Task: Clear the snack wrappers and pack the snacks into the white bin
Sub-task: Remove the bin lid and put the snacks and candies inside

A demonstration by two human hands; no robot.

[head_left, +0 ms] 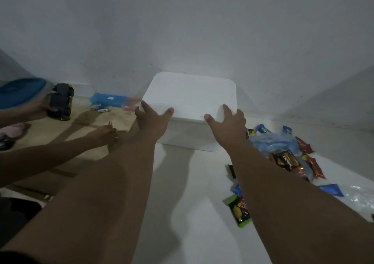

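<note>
A white bin [190,134] with a white lid [192,95] stands on the white surface against the wall. My left hand [151,120] grips the lid's near left corner, and my right hand [228,124] grips its near right corner. To the right of the bin lies a pile of snack packs: a dark Nextar pack [286,160], red packs [312,166], blue packs [332,189], a green-edged pack [239,211] and a crumpled blue plastic bag [273,142].
On the left, another person's hand [38,107] holds a dark toy car [60,101], and their other hand [103,134] rests on the wooden floor. A blue case [109,99] and a blue round lid [20,91] lie by the wall.
</note>
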